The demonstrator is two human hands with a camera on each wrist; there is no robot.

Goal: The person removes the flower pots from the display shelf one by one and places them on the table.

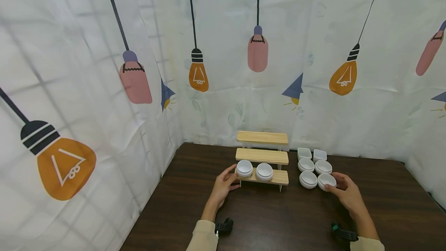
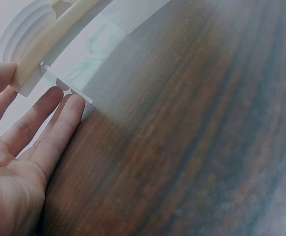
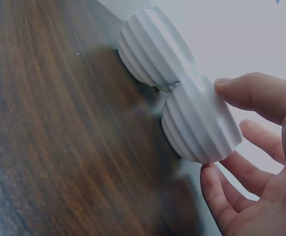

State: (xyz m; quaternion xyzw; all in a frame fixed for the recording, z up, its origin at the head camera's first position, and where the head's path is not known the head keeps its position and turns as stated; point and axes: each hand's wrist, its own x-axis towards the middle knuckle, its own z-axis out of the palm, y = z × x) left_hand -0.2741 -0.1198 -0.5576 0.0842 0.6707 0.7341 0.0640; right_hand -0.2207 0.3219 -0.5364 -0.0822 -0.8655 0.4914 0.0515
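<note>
A three-step wooden display stand (image 1: 262, 155) with clear legs stands near the back of the table. Two white ribbed round bowls, a left one (image 1: 244, 168) and a right one (image 1: 264, 171), sit on its lowest step. At that step's left end, my left hand (image 1: 223, 185) holds the board's corner (image 2: 27, 81) between thumb and index finger, the other fingers stretched beside the clear leg (image 2: 67, 83). To the right, my right hand (image 1: 348, 195) grips the front right round bowl (image 3: 202, 120), thumb at its rim and fingers around its far side. Another ribbed bowl (image 3: 153, 46) stands right beside it.
Behind the gripped bowl are more white round bowls (image 1: 323, 166) in two columns, with two square bowls (image 1: 304, 153) at the back. The dark wooden table (image 1: 275, 220) meets a white curtain (image 1: 216, 119) printed with lamps at the back and left.
</note>
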